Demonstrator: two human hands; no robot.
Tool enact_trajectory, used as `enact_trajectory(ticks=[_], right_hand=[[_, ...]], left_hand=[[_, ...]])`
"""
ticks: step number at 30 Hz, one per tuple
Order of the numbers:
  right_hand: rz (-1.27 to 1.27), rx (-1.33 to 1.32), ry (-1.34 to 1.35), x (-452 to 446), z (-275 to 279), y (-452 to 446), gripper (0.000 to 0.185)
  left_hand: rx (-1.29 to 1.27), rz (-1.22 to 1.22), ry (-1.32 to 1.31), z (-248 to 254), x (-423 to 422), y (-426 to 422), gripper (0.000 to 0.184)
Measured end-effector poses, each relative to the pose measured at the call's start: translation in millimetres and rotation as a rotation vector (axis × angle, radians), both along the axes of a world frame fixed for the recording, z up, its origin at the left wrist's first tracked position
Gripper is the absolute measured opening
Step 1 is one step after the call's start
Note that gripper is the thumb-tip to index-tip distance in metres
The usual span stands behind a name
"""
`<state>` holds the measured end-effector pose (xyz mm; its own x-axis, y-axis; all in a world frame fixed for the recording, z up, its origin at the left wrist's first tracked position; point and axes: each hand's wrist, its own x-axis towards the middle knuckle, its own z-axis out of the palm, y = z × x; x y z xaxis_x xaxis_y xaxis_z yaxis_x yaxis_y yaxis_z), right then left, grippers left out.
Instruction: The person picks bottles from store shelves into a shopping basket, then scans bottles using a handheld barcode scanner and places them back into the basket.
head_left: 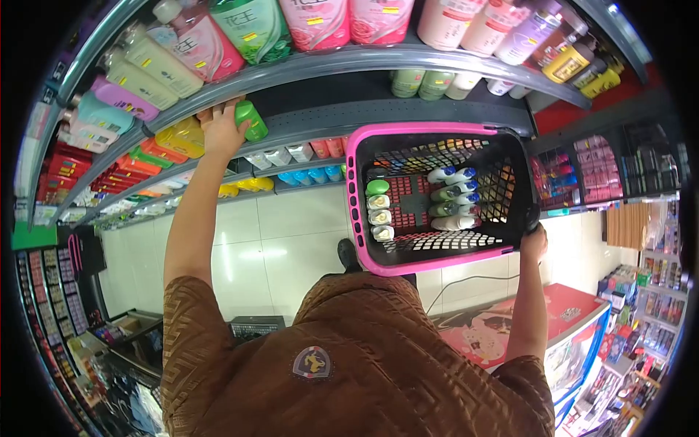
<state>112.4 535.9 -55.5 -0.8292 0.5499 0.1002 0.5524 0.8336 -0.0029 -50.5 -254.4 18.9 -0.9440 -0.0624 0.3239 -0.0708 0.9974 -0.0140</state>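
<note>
Far left, shelf edge: yellow bottles (pixel 180 138) in a row, just beside the left hand (pixel 222 131). Left arm is stretched out, hand up at the shelf (pixel 320 113). Thumb side is against a green bottle (pixel 251 121), which leans at the shelf's front edge. Fingers mostly hidden, so can't tell if they wrap it or only touch it.

Green bottle handling: looks like smooth plastic. My guess: moderate weight if full, walls with a little give, slick if damp, not fragile. Best hold is round the mid-body, thumb opposite fingers; cap alone would be a poor grab.

Centre to right: black mesh basket with a pink rim (pixel 422 129), over the floor and close against the shelf. Left side inside has a green-topped item (pixel 377 187) and three white bottles (pixel 379 216) in a line. Right side has blue-capped bottles (pixel 442 174) and olive bottles (pixel 445 194), packed close.

Basket should be stiff but weighty with that load, likely to tip if held at one end only. Handle or rim is the place to hold.

Far right: right hand (pixel 535 244) is curled at the black handle (pixel 532 217) on the basket's end, fingers closed on it, partly hidden.
</note>
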Motion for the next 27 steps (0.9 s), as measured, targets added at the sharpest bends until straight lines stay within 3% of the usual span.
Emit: enact_trajectory(ticks=[1,5,9,11,14,15,18,20,27], right_hand=[[0.002,0.003,0.011,0.1,-1.1,0.6,0.034],[-0.009,0.001,0.025,0.1,-1.9,0.1,0.038],[-0.021,-0.010,0.031,-0.3,6.0,-6.9,0.039],[-0.007,-0.022,0.014,0.8,7.0,-4.0,0.038],[-0.016,-0.043,0.040,0.1,4.7,-1.2,0.037],[-0.020,-0.039,0.013,0.0,4.7,0.6,0.037],[0.017,-0.060,0.061,2.2,2.8,4.6,0.037],[0.009,-0.054,0.055,1.8,5.1,5.0,0.038],[0.039,-0.180,0.014,1.4,17.8,10.9,0.049]], left_hand=[[0.144,-0.031,-0.107,3.8,4.9,5.7,0.061],[0.195,-0.188,-0.112,7.0,29.0,28.1,0.055],[0.380,-0.136,-0.069,60.6,71.2,74.1,0.054],[0.546,-0.367,0.119,84.9,89.9,100.3,0.055],[0.713,-0.527,0.149,114.8,98.8,155.1,0.055],[0.899,-0.525,0.069,110.0,97.1,172.6,0.055],[0.865,-0.539,-0.158,100.6,81.9,237.7,0.056],[0.922,-0.540,-0.317,64.8,63.5,280.5,0.057],[0.530,-0.498,-0.507,-112.4,18.2,375.2,0.052]])
